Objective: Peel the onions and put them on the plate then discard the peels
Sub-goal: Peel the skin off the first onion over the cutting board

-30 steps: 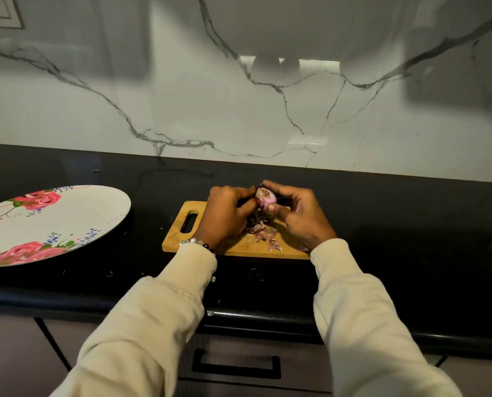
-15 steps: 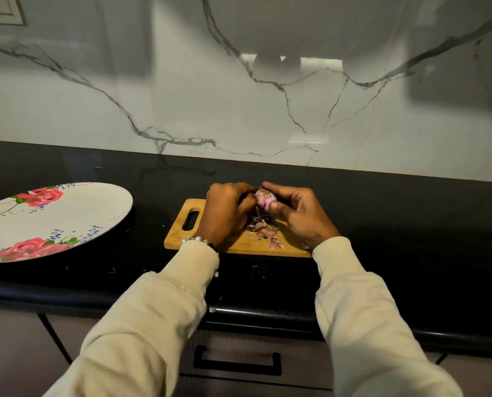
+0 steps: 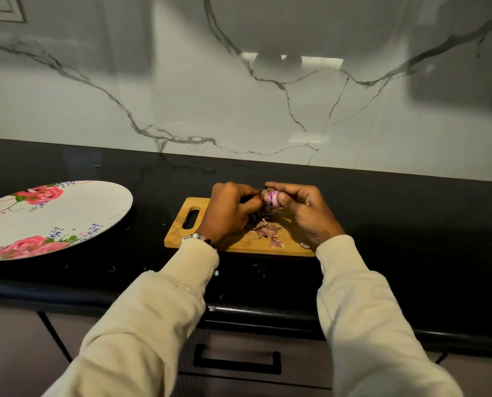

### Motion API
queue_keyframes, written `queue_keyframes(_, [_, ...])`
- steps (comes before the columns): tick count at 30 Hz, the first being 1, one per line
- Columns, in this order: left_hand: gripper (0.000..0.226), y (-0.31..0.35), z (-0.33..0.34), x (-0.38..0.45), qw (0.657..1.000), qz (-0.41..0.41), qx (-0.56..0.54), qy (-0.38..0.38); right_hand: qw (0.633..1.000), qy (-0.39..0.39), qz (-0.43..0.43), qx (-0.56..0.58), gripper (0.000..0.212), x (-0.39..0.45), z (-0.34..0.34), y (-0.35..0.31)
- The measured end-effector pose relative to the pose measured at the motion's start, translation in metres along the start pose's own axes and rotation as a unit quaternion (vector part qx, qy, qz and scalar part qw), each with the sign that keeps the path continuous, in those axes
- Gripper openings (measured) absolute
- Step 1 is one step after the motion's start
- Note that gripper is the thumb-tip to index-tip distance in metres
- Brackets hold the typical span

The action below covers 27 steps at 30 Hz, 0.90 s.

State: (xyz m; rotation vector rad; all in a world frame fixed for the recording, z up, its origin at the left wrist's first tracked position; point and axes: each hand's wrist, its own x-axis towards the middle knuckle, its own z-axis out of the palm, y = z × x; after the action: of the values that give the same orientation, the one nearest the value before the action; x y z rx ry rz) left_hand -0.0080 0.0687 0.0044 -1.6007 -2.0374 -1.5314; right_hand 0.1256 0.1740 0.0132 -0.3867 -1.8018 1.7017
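A small pink-purple onion (image 3: pixel 270 197) is held above a wooden cutting board (image 3: pixel 181 229) on the black counter. My right hand (image 3: pixel 306 214) grips the onion between thumb and fingers. My left hand (image 3: pixel 229 212) pinches the loose skin at the onion's left side, fingers curled. Dark skin hangs below the onion. Loose purple peels (image 3: pixel 267 232) lie on the board under my hands. A white plate (image 3: pixel 67 216) with pink roses sits at the left, nothing on it.
The black counter (image 3: pixel 411 224) stretches right of the board, with its front edge close to my body. A white marble wall (image 3: pixel 267 104) stands behind. A drawer with a dark handle (image 3: pixel 237 361) is below the counter.
Both hands have stayed over the board with the onion between them. The onion has turned slightly in my fingers, and more pink flesh shows.
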Motion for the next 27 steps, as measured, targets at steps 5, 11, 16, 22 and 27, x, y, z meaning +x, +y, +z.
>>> queue_keyframes(5, [0.015,-0.004,0.0,0.0,0.999,0.024,0.047,0.013,1.0,-0.002,-0.004,-0.009,0.03,0.001,0.002,0.001])
queue_keyframes(11, [0.019,0.004,0.0,0.0,0.999,0.007,-0.024,0.034,0.995,0.051,0.011,0.09,0.027,0.009,0.0,0.002])
queue_keyframes(16, [0.02,0.01,0.001,-0.004,0.995,-0.006,-0.087,0.046,0.992,0.06,0.019,0.107,0.026,0.009,0.0,-0.001])
queue_keyframes(22, [0.023,0.006,0.001,-0.002,0.997,-0.026,-0.058,0.043,0.995,0.061,0.022,0.078,0.022,0.008,-0.001,0.001])
queue_keyframes(27, [0.025,0.012,0.0,-0.005,0.995,-0.035,-0.088,0.04,0.995,0.05,0.011,0.088,0.017,0.008,-0.001,0.002])
